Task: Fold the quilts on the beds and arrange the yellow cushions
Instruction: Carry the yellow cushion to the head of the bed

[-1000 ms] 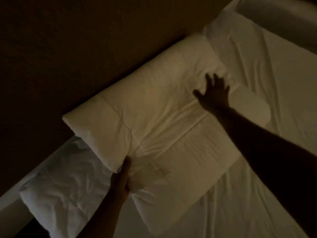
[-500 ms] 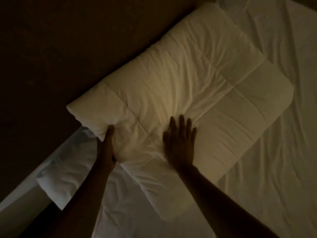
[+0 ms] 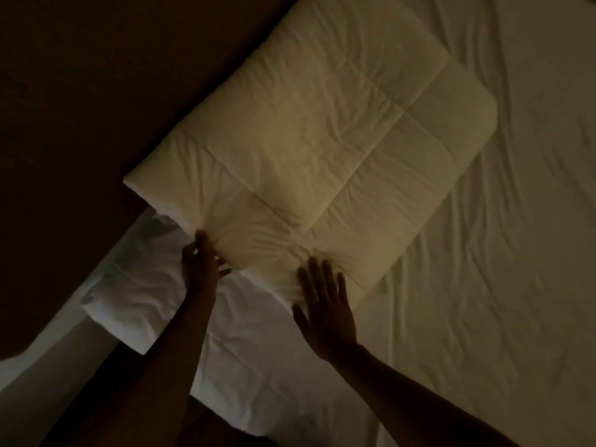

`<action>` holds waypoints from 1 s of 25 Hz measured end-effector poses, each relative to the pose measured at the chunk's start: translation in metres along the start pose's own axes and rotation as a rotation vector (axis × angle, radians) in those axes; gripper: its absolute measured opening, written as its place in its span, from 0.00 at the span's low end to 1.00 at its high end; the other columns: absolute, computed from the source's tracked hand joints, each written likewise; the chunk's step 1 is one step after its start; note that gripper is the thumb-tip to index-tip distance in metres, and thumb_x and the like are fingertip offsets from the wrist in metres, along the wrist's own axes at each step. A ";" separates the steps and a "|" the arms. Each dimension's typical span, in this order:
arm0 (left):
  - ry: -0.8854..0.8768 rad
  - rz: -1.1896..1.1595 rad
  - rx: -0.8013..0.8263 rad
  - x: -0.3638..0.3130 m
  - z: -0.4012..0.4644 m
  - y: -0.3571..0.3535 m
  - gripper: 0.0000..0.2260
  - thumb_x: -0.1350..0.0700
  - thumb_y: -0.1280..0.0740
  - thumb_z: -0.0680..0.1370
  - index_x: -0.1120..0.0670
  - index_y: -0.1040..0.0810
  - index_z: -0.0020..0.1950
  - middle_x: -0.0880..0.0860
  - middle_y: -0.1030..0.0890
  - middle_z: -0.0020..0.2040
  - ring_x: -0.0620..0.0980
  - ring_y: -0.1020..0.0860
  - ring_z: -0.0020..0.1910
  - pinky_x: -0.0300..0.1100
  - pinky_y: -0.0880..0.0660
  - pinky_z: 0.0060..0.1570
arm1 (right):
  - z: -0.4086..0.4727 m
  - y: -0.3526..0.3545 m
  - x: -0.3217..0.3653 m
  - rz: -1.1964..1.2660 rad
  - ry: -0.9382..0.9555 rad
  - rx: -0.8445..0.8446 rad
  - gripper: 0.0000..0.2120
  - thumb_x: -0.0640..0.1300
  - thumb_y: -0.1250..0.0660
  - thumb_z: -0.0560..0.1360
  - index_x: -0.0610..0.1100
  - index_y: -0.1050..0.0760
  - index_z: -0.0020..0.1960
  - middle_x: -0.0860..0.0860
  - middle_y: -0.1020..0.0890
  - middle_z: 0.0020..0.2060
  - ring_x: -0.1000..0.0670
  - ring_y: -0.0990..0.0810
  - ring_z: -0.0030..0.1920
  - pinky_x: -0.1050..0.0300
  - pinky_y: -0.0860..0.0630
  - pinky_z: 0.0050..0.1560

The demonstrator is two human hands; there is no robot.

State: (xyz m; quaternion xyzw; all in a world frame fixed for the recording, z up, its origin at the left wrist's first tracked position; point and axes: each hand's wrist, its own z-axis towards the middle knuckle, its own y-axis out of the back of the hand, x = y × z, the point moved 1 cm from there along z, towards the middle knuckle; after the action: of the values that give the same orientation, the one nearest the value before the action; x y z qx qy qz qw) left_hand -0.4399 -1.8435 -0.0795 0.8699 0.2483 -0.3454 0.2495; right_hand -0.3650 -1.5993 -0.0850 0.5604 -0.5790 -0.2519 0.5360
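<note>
Dim room. Wide bed [image 3: 483, 285] under a creased pale sheet. Folded cream quilt [image 3: 322, 140] lying slantwise across the bed's upper part, along the dark wall [image 3: 80, 108]. White pillow [image 3: 135, 285] just below the quilt's near left corner. Left hand [image 3: 200, 266] gripping that near edge, thumb on top. Right hand [image 3: 325, 304] flat, fingers straight, pressing the near edge.

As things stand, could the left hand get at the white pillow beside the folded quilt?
Probably yes. The left hand grips the folded quilt at its near edge, and the white pillow lies uncovered just beside it, with nothing between them. It would have to let go first.
</note>
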 end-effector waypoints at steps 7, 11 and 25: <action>0.110 1.124 0.585 0.119 -0.104 0.056 0.18 0.49 0.34 0.79 0.60 0.22 0.63 0.61 0.21 0.62 0.61 0.23 0.62 0.49 0.26 0.61 | -0.134 -0.034 0.016 0.115 -0.270 0.369 0.33 0.57 0.46 0.80 0.47 0.54 0.80 0.45 0.56 0.79 0.43 0.52 0.79 0.47 0.52 0.78; 0.046 1.378 0.829 0.174 -0.186 0.088 0.18 0.49 0.36 0.80 0.59 0.24 0.65 0.59 0.25 0.67 0.58 0.26 0.65 0.44 0.29 0.62 | -0.221 -0.052 0.017 0.288 -0.366 0.467 0.28 0.54 0.43 0.80 0.41 0.38 0.74 0.43 0.34 0.72 0.43 0.32 0.69 0.51 0.34 0.70; -0.448 1.825 1.102 0.230 -0.292 0.133 0.12 0.51 0.37 0.80 0.58 0.23 0.54 0.59 0.22 0.57 0.59 0.24 0.60 0.42 0.30 0.50 | -0.420 -0.087 0.024 0.586 -0.792 0.409 0.21 0.52 0.41 0.80 0.37 0.25 0.62 0.39 0.22 0.61 0.40 0.23 0.61 0.53 0.28 0.59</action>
State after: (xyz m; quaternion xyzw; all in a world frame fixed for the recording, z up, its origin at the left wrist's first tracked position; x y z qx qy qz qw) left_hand -0.0735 -1.7071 -0.0257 0.6362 -0.7312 -0.2446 0.0271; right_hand 0.0527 -1.5131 -0.0294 0.3301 -0.9065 -0.1660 0.2043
